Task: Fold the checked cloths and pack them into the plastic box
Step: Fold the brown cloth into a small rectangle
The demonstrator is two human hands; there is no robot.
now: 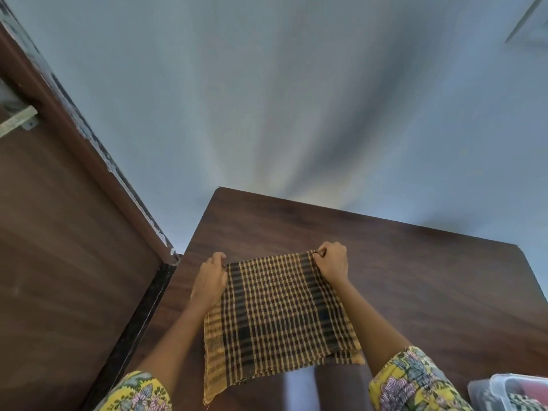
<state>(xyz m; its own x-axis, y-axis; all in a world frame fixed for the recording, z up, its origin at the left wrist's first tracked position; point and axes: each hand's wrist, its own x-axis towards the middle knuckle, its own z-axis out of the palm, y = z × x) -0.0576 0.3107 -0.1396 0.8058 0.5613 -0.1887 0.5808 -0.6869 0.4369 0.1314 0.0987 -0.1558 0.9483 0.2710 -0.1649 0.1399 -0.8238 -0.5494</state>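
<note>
On table point(415, 262): both hands' fingers point(321, 253) pinch checked cloth point(281, 315) far corners.

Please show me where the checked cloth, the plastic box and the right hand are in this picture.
checked cloth point(275, 310): head view, middle of the top layer.
plastic box point(504, 387): head view, clear rim at bottom right.
right hand point(332, 262): head view, back of the hand.

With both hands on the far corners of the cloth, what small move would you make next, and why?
Probably draw the far edge toward the near edge: the left hand and right hand pinch the yellow-and-black checked cloth, which lies flat on the brown wooden table.
</note>
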